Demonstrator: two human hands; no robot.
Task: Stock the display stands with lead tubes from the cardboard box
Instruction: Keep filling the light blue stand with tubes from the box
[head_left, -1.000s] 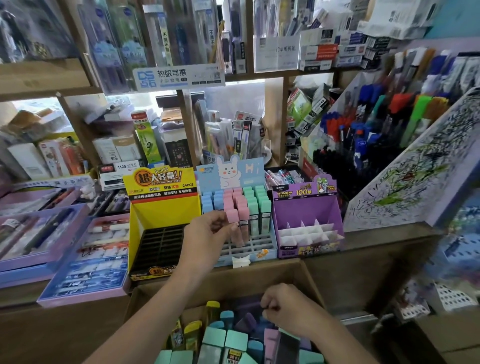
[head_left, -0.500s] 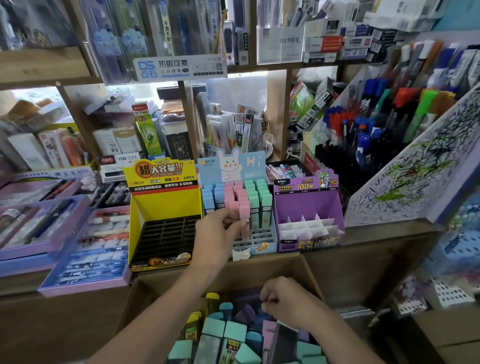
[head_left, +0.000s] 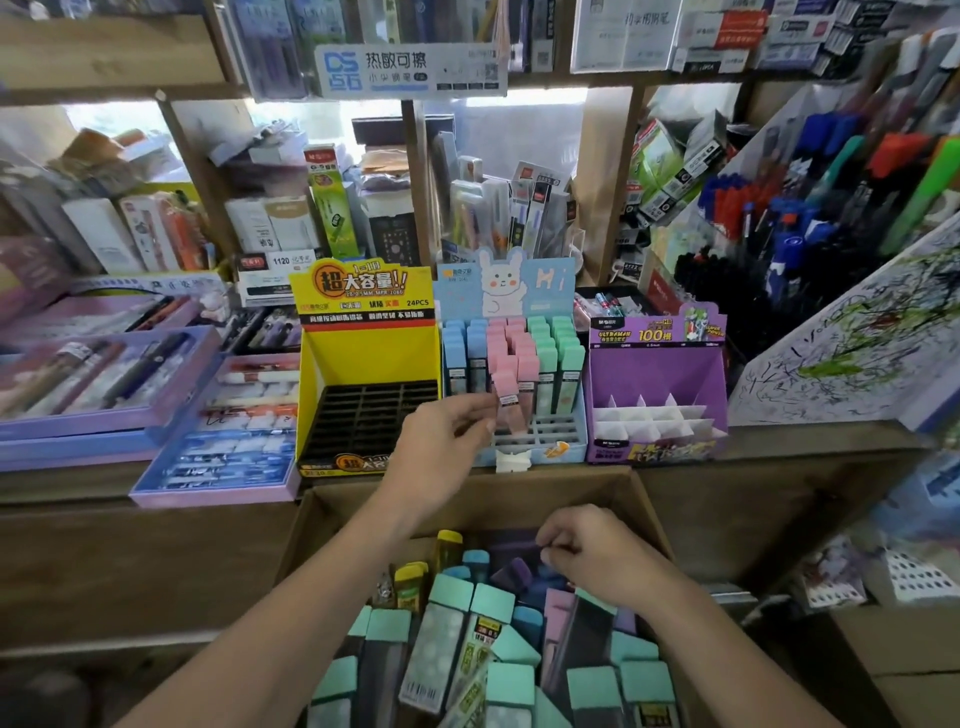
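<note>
Pink tube (head_left: 511, 413) upright, long axis vertical, cap up, over front cells of blue stand (head_left: 540, 453); left hand (head_left: 441, 447) pinches its side. Three stands in a row: yellow stand (head_left: 363, 358), blue, purple stand (head_left: 654, 374). One cardboard box (head_left: 467, 499) below. Right hand (head_left: 597, 564) curled among loose tubes (head_left: 452, 639) inside; grip unclear.
</note>
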